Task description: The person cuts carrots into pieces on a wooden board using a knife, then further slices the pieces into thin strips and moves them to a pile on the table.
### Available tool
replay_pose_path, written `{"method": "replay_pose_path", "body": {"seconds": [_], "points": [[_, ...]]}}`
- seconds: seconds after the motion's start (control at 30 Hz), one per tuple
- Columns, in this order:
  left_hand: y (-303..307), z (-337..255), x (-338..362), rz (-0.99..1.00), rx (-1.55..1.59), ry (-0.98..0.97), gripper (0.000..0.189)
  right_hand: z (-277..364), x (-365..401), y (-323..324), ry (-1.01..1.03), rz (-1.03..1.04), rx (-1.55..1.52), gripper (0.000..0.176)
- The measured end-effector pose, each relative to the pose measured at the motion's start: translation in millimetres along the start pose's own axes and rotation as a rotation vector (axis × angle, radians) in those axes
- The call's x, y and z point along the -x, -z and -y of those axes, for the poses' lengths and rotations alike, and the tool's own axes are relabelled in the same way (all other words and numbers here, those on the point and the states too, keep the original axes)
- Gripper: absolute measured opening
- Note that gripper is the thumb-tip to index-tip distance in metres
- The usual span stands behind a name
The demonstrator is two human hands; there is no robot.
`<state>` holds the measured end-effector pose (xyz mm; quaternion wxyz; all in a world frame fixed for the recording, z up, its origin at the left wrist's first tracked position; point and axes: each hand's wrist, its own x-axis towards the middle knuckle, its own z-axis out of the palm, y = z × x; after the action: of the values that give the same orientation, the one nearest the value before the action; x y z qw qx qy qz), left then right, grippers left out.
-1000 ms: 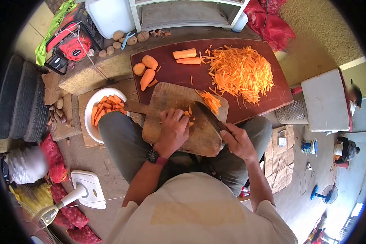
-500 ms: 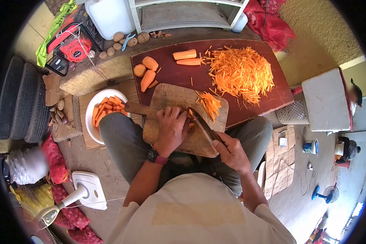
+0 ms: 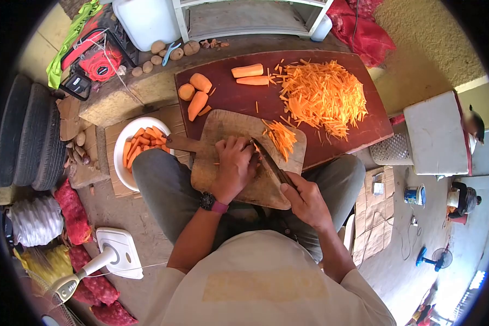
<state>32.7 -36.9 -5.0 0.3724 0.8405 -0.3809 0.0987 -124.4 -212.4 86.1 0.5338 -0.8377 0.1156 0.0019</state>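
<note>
A: What's furthest left?
B: A white bowl (image 3: 119, 171) of carrot chunks, beside the person's knee and just off the board's handle.
A: And the hands?
B: The left hand (image 3: 234, 169) is curled, fingertips pressing a carrot piece (image 3: 254, 148) onto the board (image 3: 223, 127) — only a sliver of orange shows past the fingers. The knife (image 3: 267, 158) blade stands right against those fingertips. The right hand (image 3: 305, 200) is closed round the handle, off the board's near-right corner.
A: Room to move?
B: There is bare wood on the board's left half. Cut strips (image 3: 281, 137) lie near its far-right edge. The board's far end overlaps the desk (image 3: 233, 100) edge. Beyond it, whole carrots (image 3: 196, 99) sit to the left — and to the right a big heap of shreds (image 3: 323, 95) reaches close to the desk's right edge.
</note>
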Motion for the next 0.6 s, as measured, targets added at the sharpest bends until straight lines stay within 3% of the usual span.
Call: {"method": "replay_pose_path", "body": {"seconds": [0.6], "points": [[-8,-2,-1,0.035,-0.051,0.011,0.037,0,-14,-4,0.017,0.075,0.193,0.026]]}}
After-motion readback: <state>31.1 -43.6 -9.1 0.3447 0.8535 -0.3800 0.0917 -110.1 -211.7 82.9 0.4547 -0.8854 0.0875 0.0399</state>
